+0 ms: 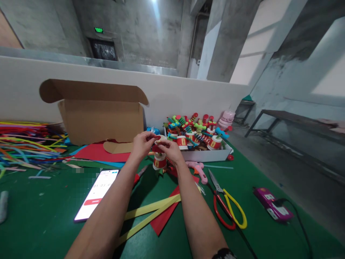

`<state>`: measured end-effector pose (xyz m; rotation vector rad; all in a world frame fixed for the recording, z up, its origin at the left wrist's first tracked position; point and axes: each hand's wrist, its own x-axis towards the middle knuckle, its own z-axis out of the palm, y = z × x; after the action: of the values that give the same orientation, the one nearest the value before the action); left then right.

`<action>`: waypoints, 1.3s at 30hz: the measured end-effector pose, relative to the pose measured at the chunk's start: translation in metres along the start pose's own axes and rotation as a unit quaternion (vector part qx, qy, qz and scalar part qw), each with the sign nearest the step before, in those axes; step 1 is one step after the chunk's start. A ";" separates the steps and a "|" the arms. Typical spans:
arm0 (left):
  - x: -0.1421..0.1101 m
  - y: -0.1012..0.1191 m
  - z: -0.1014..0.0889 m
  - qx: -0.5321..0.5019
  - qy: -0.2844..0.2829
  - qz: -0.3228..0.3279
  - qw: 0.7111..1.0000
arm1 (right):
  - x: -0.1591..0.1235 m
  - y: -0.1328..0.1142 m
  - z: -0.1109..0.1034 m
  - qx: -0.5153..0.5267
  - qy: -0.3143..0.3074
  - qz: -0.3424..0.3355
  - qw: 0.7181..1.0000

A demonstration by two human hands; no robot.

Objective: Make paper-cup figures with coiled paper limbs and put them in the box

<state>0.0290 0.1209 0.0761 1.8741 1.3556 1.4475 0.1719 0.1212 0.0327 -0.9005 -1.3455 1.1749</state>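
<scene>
Both hands meet above the green table around a small paper-cup figure [159, 162], a white cup with a red band and folded-paper limbs. My left hand [144, 144] is closed, its fingertips pinching the figure's top, where red and whitish pieces show. From the other side my right hand [170, 149] pinches the same top part; the exact piece under its fingers is partly hidden. Just right of the hands lies a pink glue gun [198, 169]. Yellow paper strips [153, 208] and a red paper piece [164, 219] lie between my forearms.
A white box [207, 155] of similar figures stands behind. Scissors [222, 196] and a purple power strip [272, 205] with a cord lie right. A phone [98, 192] lies left, near coloured paper strips [29, 144] and an open cardboard box [104, 120].
</scene>
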 end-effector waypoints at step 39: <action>-0.002 0.004 -0.001 0.078 -0.027 0.054 0.995 | -0.001 -0.003 0.001 0.018 0.010 -0.003 1.000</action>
<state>0.0299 0.1171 0.0789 2.1009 1.3960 1.3644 0.1719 0.1194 0.0358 -0.8797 -1.3066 1.1787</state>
